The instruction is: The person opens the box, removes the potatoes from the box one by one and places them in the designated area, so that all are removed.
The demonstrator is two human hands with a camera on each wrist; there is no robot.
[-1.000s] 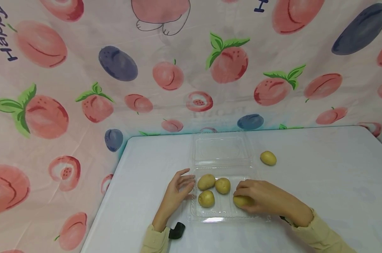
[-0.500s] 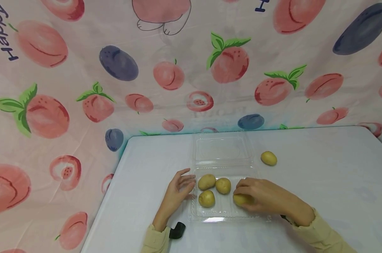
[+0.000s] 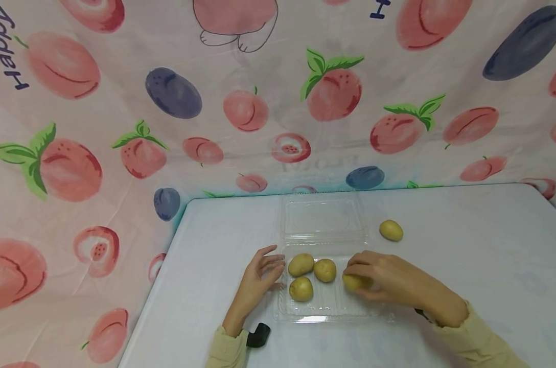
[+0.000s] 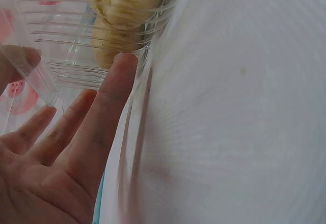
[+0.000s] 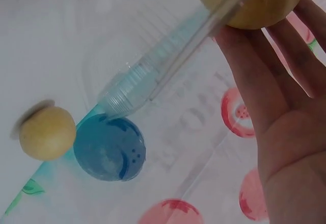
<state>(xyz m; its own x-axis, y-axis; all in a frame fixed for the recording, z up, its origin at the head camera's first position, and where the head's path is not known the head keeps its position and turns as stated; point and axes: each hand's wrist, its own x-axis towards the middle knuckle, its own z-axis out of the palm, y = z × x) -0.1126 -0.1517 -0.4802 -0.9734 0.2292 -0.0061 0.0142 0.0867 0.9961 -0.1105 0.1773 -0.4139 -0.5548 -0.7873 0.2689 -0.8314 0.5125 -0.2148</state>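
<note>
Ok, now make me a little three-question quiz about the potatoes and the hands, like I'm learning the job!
1. How many potatoes can you see in the head view?
2. Which hand grips a potato: A) left, B) right, C) neither?
3. True or false: one potato lies on the white table, outside the clear container.

Key:
1. Five.
2. B, the right hand.
3. True.

Reads "Happy" (image 3: 8, 48), turned, on the cloth (image 3: 278, 71) at left. Shows "H" (image 3: 380, 9) at the top edge, and fainter letters (image 3: 321, 163), unreadable, below.
</note>
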